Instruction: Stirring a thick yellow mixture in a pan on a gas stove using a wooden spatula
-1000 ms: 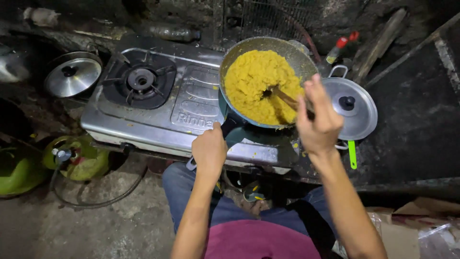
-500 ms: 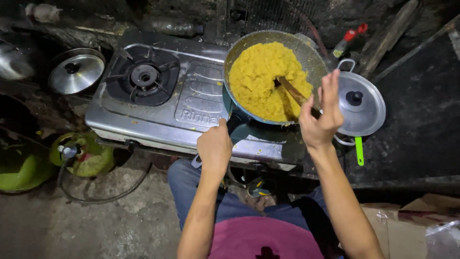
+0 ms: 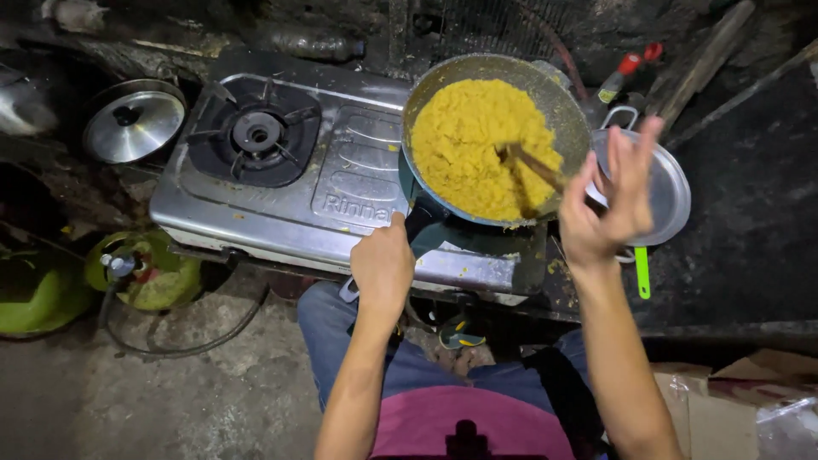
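R hand (image 3: 607, 203) lifted, fingers spread; spoon (image 3: 535, 165) handle end hidden.

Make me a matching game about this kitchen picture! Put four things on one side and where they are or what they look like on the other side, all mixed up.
Things:
1. pan
2. left hand
3. gas cylinder
4. empty burner

Descriptions:
A. green, on the floor beside the stove
B. full of yellow food
C. gripping the pan's handle
D. nothing on it, left part of the stove

Pairs: 1-B, 2-C, 3-A, 4-D
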